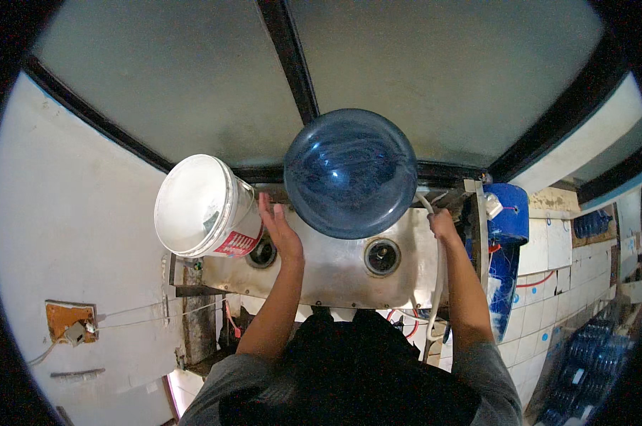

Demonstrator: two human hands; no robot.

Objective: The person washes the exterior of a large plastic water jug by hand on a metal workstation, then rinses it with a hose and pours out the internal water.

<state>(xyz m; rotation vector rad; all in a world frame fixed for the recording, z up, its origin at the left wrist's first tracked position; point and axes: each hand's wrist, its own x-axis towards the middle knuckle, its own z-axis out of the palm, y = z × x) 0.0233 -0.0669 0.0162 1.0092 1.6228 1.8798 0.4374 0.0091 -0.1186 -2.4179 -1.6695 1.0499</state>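
My left hand (282,231) is raised with its fingers extended, between a white plastic bucket (246,213) and a large blue water jug (350,173). It holds nothing. The jug's round base faces up towards me; its neck is hidden underneath. The bucket has a wire handle and a red printed patch, and its wide end tilts towards me. At the right, my right hand (442,222) is closed around a pale hose (438,277), which hangs past the front of a stainless-steel counter (326,282). Two round fittings, a right one (382,257) and a left one (262,253), are set in the counter.
A blue plastic drum (505,213) stands beyond the counter's right end. Several blue water jugs (587,367) lie stacked at the lower right. Dark-framed frosted panels (433,69) rise behind the counter. A cable runs from an orange wall board (68,314) at the left.
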